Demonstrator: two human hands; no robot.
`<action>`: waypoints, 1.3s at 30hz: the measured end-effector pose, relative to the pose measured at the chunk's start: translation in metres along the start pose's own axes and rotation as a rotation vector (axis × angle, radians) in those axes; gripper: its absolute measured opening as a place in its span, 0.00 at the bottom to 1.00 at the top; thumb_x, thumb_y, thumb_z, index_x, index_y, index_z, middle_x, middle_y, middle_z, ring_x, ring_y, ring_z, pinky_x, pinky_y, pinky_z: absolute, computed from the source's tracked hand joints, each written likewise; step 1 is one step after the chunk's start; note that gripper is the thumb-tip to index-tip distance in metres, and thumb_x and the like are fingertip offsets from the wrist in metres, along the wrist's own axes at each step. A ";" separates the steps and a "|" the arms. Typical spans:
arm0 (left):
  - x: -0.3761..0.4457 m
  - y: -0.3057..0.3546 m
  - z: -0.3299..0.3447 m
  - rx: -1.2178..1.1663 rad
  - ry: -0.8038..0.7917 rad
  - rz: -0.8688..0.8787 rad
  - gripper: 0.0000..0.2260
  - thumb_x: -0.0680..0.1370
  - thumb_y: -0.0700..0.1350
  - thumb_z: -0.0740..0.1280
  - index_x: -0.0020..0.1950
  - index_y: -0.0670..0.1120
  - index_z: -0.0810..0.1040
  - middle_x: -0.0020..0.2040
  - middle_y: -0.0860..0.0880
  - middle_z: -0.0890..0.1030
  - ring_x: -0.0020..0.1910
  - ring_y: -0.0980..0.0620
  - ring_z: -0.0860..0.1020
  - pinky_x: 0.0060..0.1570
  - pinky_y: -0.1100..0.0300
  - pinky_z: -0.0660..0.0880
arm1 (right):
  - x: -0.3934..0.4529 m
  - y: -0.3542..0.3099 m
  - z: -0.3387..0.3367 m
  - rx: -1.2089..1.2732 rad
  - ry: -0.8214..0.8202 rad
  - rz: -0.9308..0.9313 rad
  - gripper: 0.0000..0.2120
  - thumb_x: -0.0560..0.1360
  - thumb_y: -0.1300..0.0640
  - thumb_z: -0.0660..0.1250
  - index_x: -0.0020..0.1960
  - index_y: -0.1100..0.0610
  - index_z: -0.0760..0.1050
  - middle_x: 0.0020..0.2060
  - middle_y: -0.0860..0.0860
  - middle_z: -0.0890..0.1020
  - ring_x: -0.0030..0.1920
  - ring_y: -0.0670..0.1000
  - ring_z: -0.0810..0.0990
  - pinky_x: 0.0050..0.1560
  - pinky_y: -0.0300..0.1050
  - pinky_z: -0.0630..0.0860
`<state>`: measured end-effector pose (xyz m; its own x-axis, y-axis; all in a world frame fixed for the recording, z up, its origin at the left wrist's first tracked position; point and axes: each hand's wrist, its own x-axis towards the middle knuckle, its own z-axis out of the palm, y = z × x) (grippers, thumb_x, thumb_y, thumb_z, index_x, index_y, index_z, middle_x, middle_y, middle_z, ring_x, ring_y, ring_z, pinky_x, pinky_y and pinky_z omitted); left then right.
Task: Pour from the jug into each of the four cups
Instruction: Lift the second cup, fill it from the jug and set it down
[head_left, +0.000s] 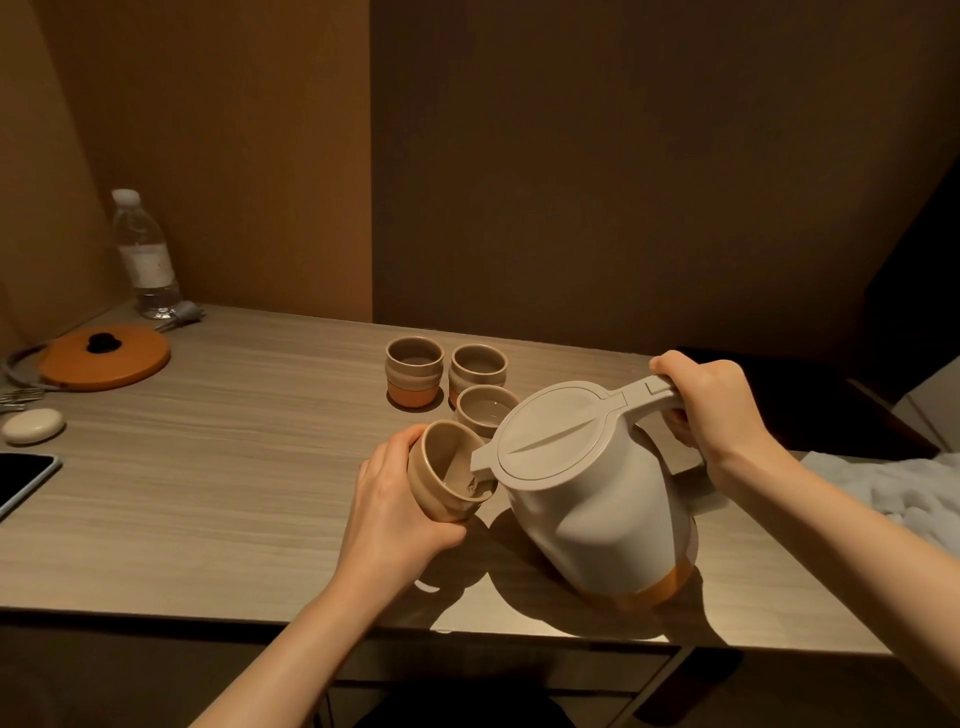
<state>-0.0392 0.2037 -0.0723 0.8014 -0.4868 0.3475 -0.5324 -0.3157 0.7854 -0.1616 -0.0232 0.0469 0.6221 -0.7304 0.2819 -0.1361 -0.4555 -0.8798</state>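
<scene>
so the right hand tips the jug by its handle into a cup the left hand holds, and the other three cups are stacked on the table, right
Not quite. The head view shows the other three cups standing side by side on the table, not stacked. The rest holds: the right hand tips the jug by its handle into the cup held by the left hand.

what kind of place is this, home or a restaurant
Probably a small private booth or room: plain brown walls close round a wood-grain table, with a water bottle and a phone on it.

Right hand (719, 410) tilts jug (587, 499) over cup (447, 480) held by left hand (397, 512).
</scene>
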 end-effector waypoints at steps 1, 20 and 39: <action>0.000 0.000 0.000 -0.001 0.000 0.001 0.43 0.57 0.43 0.81 0.68 0.54 0.65 0.62 0.57 0.71 0.63 0.56 0.68 0.55 0.62 0.66 | 0.000 0.000 0.000 0.005 0.002 0.002 0.21 0.77 0.58 0.61 0.26 0.62 0.70 0.24 0.57 0.71 0.24 0.47 0.67 0.28 0.41 0.64; -0.002 -0.004 0.002 -0.039 0.003 0.001 0.43 0.56 0.43 0.81 0.67 0.55 0.66 0.61 0.57 0.72 0.62 0.56 0.69 0.55 0.61 0.68 | 0.000 -0.002 0.001 0.017 0.013 0.035 0.20 0.76 0.56 0.62 0.27 0.63 0.71 0.23 0.56 0.71 0.24 0.47 0.66 0.29 0.42 0.63; -0.001 -0.010 0.003 -0.056 0.003 0.005 0.42 0.56 0.44 0.81 0.63 0.60 0.64 0.59 0.59 0.72 0.61 0.56 0.70 0.56 0.59 0.70 | 0.003 -0.001 0.004 -0.008 0.007 0.001 0.21 0.77 0.56 0.61 0.27 0.63 0.71 0.25 0.58 0.72 0.25 0.48 0.67 0.31 0.43 0.64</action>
<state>-0.0358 0.2053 -0.0819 0.7998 -0.4858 0.3526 -0.5202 -0.2676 0.8110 -0.1562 -0.0230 0.0465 0.6162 -0.7347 0.2838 -0.1428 -0.4585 -0.8771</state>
